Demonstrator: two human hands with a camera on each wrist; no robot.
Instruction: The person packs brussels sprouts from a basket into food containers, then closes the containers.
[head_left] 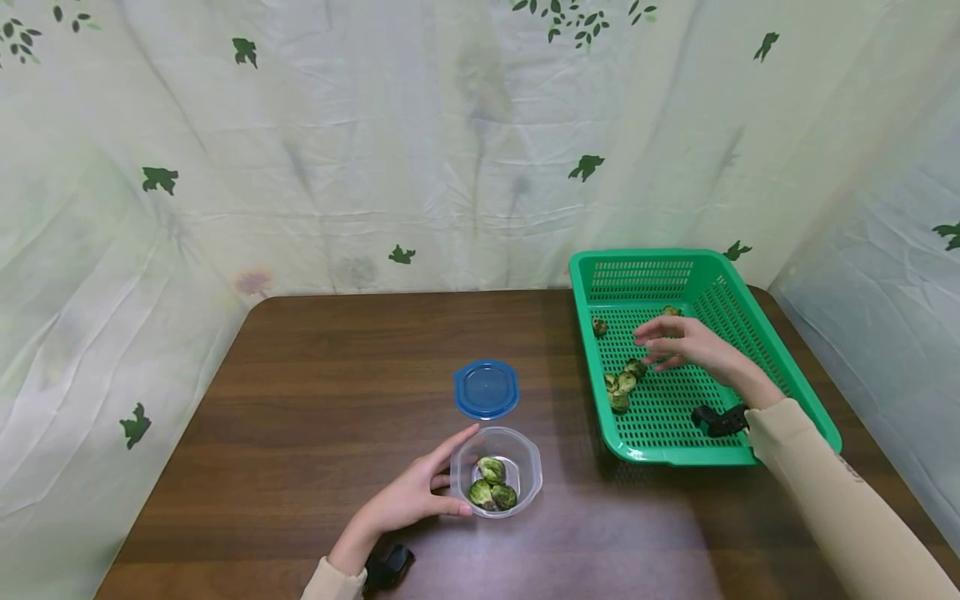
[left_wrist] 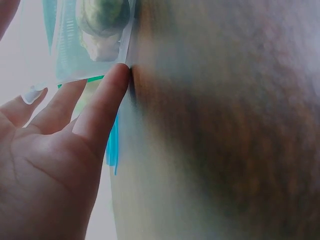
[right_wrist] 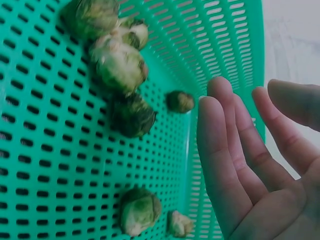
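"Your left hand (head_left: 408, 496) grips the clear tub (head_left: 531, 467) by its side, maybe so it won't slide. Three sprouts (head_left: 491, 471) sit inside."

"Your right hand (head_left: 686, 343) holds nothing and hangs over the green basket (head_left: 660, 456), whose tall sides likely stop the other sprouts (head_left: 626, 382) rolling out."

Inside the green basket (head_left: 678, 456), your right fingers (head_left: 662, 326) have room to sweep right over the bare slatted floor. Brussels sprouts (head_left: 627, 382) crowd the basket's left wall, and its raised walls bar any low sideways exit; you can pass over the rim. Left of the basket, you can slide along the tabletop (head_left: 557, 375) until the blue lid (head_left: 487, 390) and, nearer you, the clear tub (head_left: 527, 465) with your left fingers (head_left: 453, 443) around it block you.
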